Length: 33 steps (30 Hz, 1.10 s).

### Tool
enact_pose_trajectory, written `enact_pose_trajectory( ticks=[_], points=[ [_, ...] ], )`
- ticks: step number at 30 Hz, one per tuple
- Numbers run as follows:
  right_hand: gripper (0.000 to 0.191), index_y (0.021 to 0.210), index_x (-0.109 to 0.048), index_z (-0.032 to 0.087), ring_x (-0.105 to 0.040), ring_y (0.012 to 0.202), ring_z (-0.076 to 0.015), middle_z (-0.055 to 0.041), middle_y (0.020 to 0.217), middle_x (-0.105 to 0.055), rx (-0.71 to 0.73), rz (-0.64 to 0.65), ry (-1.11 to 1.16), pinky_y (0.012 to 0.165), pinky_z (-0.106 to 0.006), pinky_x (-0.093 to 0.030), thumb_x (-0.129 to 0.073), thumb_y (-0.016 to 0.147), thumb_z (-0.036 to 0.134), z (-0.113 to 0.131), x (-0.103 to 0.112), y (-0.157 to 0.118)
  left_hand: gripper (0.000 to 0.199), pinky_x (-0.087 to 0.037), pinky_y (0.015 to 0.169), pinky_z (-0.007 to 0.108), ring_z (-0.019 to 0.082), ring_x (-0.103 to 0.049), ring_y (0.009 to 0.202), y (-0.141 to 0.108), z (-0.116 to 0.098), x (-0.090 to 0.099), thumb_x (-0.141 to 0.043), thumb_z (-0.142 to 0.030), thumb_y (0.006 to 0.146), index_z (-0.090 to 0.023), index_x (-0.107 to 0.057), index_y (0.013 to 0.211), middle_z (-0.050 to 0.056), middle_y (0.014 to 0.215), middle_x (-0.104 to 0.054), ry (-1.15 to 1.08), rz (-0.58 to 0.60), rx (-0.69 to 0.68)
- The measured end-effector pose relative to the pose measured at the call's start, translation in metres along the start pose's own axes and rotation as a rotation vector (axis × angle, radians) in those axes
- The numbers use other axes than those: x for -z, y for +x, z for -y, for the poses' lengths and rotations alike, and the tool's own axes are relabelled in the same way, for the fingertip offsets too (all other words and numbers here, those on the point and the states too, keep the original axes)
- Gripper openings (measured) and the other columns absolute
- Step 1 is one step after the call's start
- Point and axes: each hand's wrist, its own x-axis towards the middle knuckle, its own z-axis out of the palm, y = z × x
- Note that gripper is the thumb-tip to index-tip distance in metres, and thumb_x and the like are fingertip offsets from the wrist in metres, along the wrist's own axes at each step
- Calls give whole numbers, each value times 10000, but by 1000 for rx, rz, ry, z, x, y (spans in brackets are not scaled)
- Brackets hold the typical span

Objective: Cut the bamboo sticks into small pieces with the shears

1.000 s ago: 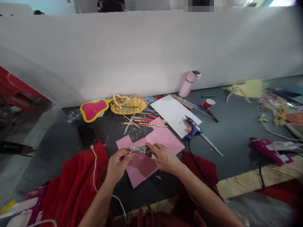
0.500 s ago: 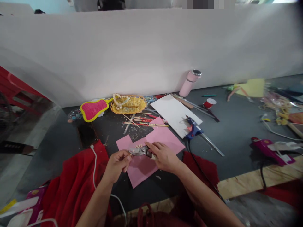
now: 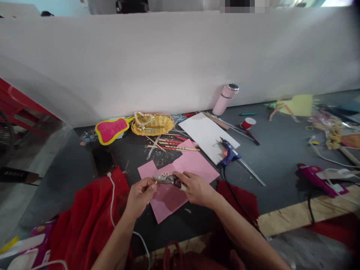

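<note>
I count one pair of shears (image 3: pixel 166 180), one glue gun (image 3: pixel 231 154) and one yellow basket (image 3: pixel 163 125), a beaded string (image 3: pixel 140 126) lying partly in it. Above pink paper (image 3: pixel 168 204), the right hand (image 3: pixel 197 188) wraps the shears' handles; the left hand (image 3: pixel 140 195) pinches a small pale piece (image 3: pixel 155 182) by the blades.

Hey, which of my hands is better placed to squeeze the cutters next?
Probably your right hand: it grips the cutters by the handles. Your left hand is at the blade end, seemingly pinching a small pale piece, so it looks occupied.
</note>
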Motion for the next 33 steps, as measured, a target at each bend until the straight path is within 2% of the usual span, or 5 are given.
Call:
enact_pose_trajectory(
  ticks=[9,14,19,23,33],
  points=[
    [598,1380,-324,191,-553,877,-199,-89,1035,-578,28,-21,31,782,-315,-435,-497,809,160,-1,1,-1,304,-202,399,173,17,-293,402,1,3,4,-653,-365,783,-136,-520,635,-43,574,-496,-43,38,13],
    [672,1396,-305,177,-486,1038,-231,-107,1122,-544,45,-101,-56,901,-375,-395,-500,757,110,-4,-6,3,367,-135,377,174,-25,-233,339,2,-8,8,-707,-424,714,-118,-519,639,2,641,-596,-136,137,206],
    [593,1378,-329,194,-541,884,-204,-78,1001,-569,47,-48,-32,796,-325,-426,-461,803,129,-1,-7,4,379,-86,363,172,-42,-222,322,3,-14,10,-752,-408,663,-109,-520,643,51,709,-648,-211,177,319],
    [543,1374,-332,200,-554,827,-194,-77,980,-575,1,-30,-55,738,-300,-427,-427,843,136,2,-6,2,373,-76,372,175,-44,-214,326,3,-12,6,-736,-403,683,-113,-505,638,54,733,-647,-211,148,299],
    [553,1367,-337,205,-571,825,-191,-78,985,-589,-12,26,-17,724,-291,-419,-461,832,136,-1,3,-3,354,-213,414,183,34,-280,432,1,0,1,-665,-436,737,-136,-534,603,-30,576,-494,11,17,29]
  ],
)
